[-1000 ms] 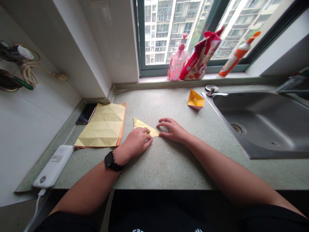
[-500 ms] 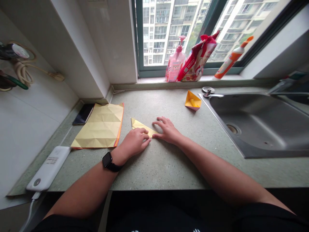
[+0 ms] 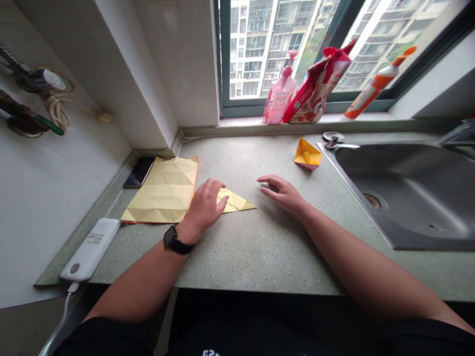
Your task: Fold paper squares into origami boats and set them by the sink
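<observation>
A folded piece of yellow paper lies flat on the counter, its pointed end toward the right. My left hand is over the paper's left part and hides it; the thumb and fingers are apart, and I cannot tell whether they touch it. To the right of the paper's tip, my right hand hovers with fingers spread and nothing in them. Left of my left hand lies creased yellow paper with red-orange edges. Farther back stands a folded orange paper shape.
A phone lies partly under the creased paper. The white power bank with a cable is at the counter's left edge. A metal sink is on the right. A pink pump bottle, a red bag and an orange-white bottle stand on the sill.
My right hand has lifted off the folded paper and moved right. My left hand has shifted left along it and opened, uncovering the pointed end. The view has turned slightly.
</observation>
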Demonstrator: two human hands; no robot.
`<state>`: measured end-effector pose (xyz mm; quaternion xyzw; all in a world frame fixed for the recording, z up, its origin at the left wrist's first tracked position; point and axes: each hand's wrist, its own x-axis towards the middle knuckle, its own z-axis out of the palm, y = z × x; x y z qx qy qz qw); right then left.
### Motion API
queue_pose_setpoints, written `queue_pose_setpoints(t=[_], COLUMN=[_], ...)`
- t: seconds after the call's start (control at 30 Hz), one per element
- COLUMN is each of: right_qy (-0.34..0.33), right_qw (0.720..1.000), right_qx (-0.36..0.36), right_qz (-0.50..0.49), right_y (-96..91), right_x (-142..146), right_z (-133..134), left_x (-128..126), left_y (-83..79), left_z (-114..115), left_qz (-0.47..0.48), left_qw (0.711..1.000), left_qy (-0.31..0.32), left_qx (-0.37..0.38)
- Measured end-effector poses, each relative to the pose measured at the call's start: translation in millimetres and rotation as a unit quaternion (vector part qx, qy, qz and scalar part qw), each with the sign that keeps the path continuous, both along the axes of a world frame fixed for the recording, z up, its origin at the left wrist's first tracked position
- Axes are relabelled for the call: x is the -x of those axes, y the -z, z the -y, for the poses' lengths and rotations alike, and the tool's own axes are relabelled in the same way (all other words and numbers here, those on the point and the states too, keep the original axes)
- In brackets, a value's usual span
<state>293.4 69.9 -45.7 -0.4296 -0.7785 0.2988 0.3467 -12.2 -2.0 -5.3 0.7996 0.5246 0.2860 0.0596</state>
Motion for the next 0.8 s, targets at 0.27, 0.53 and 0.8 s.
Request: queue_pose_setpoints(t=[0.27,0.53,0.8], right_qy=[-0.006,-0.038,-0.040], right_qw=[0.993,0.929,0.890], right_qx=[0.084,0.270,0.336], right_qz=[-0.079,-0.249,-0.305], right_y=[-8.5,-12.0,-13.4], right_x=[19,25,27], right_z=[18,24,27], left_x=[3,-1,-5], left_y=[12.7,15.4,18.1], left_z=[9,8,5], left_qz=[-0.110,-0.013,0.011], left_qw=[0.988,0.988,0.984], left_qy=[-0.078,0.098,0.128], left_qx=[0.078,0.116,0.126])
